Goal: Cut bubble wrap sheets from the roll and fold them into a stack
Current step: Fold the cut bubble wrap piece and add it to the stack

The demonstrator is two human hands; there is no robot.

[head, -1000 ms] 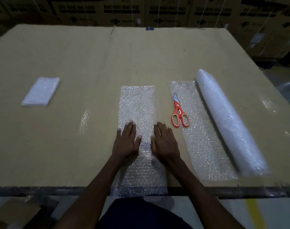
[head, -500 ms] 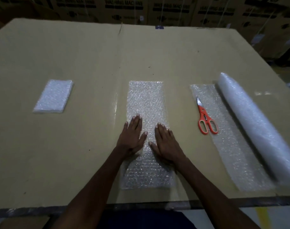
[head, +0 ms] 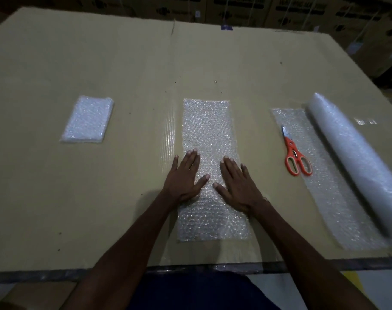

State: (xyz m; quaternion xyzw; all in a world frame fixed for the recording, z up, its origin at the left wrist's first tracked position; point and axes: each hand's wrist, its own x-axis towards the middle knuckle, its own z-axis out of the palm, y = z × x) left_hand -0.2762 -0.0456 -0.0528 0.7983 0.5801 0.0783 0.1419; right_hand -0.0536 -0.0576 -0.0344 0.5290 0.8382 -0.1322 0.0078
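Both flat, the left hand (head: 183, 175) and right hand (head: 237, 184) press the light, floppy, slippery bubble wrap sheet (head: 209, 139), best pinched at its corners.

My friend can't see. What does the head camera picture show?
Two flat hands, left hand and right hand, press a bubble wrap sheet onto a cardboard table. Orange scissors and the roll lie right, a folded stack left.

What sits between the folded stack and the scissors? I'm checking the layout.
In the head view, a flat bubble wrap sheet with the left hand and right hand pressing it.
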